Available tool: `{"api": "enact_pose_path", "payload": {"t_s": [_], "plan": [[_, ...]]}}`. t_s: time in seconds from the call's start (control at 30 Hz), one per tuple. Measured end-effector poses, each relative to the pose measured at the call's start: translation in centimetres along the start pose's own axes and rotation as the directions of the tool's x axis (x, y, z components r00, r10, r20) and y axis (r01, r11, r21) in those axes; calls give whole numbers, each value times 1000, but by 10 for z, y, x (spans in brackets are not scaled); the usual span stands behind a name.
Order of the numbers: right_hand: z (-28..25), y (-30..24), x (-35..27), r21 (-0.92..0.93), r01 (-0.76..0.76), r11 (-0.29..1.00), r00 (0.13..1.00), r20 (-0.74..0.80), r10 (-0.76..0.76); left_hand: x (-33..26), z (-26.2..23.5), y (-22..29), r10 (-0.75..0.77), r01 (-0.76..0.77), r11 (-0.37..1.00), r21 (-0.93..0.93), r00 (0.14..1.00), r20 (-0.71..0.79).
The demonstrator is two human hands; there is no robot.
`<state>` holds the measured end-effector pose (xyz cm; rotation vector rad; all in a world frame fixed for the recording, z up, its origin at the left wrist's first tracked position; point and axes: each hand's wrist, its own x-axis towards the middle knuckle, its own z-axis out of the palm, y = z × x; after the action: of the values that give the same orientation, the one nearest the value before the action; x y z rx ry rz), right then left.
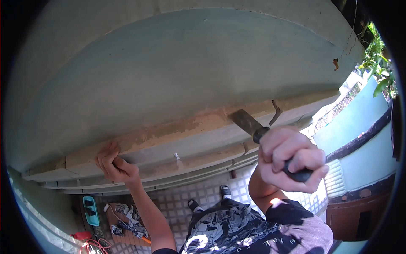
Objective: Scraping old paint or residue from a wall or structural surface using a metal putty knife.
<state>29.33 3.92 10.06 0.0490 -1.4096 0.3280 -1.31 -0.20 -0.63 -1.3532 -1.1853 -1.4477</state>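
My right hand [292, 161] is closed round the black handle of a scraper [247, 121]. Its flat metal blade points up and left, its tip at the top of a ledge [186, 129] that runs along the pale green wall [182, 63]. Patches of worn, peeling coating show on the ledge left of the blade. Farther left, my left hand [115, 164] grips the ledge's edge with curled fingers. A crack [275, 112] cuts the ledge to the right of the blade.
Lower ledges step down beneath, one with a small white spot [177, 156]. On the tiled floor [173, 211] are a teal tray [91, 211], a brown board [120, 240] with crumpled cloth [133, 220], and a red cord [95, 244]. Plants [374, 55] hang at right.
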Motion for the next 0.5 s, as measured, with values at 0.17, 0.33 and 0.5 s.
{"api": "enact_pose_path", "payload": {"t_s": [0.17,0.33,0.5], "plan": [[3,-7,1,138,40,990,999,-13,-38,-2,-2,-2,9,-9,1000,13,1000,7],[-1,1,1,70,3,998,999,35,-6,-3,1,2,-26,26,1000,7,1000,9],[-2,-12,0,167,97,981,995,7,-100,-3,-3,-3,4,-5,1000,23,1000,16]]}}
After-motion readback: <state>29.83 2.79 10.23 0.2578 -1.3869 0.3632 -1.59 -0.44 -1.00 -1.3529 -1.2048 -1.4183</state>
